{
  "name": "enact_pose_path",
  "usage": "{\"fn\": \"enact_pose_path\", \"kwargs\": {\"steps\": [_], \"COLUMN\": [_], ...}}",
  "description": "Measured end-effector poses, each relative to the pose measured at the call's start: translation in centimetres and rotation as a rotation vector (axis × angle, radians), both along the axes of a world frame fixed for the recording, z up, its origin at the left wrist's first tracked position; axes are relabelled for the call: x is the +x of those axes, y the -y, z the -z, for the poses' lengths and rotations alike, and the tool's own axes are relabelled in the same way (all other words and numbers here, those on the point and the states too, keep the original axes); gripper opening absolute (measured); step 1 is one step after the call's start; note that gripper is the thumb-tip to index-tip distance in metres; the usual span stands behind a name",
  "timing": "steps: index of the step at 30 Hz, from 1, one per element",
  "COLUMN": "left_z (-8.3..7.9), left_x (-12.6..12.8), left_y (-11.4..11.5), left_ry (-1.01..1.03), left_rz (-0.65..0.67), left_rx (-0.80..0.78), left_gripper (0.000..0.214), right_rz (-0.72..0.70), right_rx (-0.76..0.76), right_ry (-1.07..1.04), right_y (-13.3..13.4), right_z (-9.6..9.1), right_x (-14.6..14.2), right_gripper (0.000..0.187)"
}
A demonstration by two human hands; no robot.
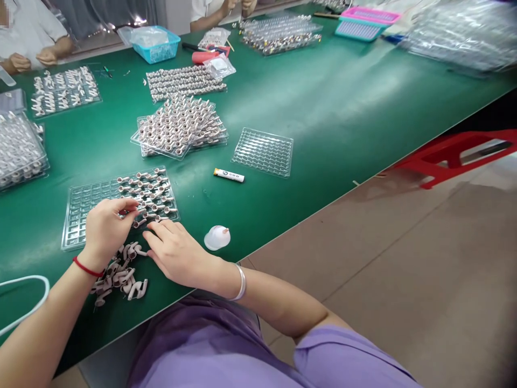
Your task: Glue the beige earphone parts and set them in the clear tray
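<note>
A clear plastic tray (pixel 81 202) lies on the green table (pixel 343 108), its right part filled with small white earbud-shaped parts (pixel 151 191). My left hand (pixel 105 226) hovers over the tray's lower middle, fingers pinched on one small part at the tray. My right hand (pixel 175 250) rests flat on the table just below the tray's right corner, fingers stretched toward a loose pile of the same parts (pixel 121 275) near the table's front edge.
A small white cap (pixel 217 237) and a white lighter (pixel 229 175) lie right of the tray. An empty tray (pixel 263 152) and stacked filled trays (pixel 180 126) sit farther back. Other people's hands (pixel 46 55) work across the table. A red stool (pixel 452 153) stands on the floor.
</note>
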State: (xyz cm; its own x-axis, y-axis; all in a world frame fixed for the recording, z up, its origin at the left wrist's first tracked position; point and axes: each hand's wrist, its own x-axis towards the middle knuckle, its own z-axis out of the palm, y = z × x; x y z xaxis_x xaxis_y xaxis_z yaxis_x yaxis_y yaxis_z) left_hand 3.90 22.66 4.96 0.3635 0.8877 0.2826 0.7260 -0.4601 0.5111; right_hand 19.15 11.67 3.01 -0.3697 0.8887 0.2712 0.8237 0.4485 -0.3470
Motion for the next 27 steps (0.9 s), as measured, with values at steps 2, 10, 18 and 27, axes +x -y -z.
{"fn": "enact_pose_path", "kwargs": {"steps": [2, 10, 18, 27], "left_z": [-0.1, 0.0, -3.1, -1.8], "left_x": [0.0, -0.3, -2.2, -3.5], "left_y": [-0.1, -0.3, 1.9, 4.4], "left_ry": [-0.043, -0.12, -0.188, -0.424], "left_rz": [0.011, 0.047, 0.004, 0.189], "left_rx": [0.021, 0.053, 0.057, -0.077], "left_gripper": [0.013, 0.013, 0.022, 0.039], "right_rz": [0.0, 0.012, 0.01, -0.08], "right_rx": [-0.01, -0.038, -0.028, 0.378], "right_ry": [0.004, 0.007, -0.01, -0.397], "right_y": [0.0, 0.0, 0.5, 4.8], "right_z": [-0.1, -0.4, -0.1, 0.7], "right_x": [0.1, 0.2, 0.7, 1.6], "right_gripper": [0.025, 0.025, 0.029, 0.024]}}
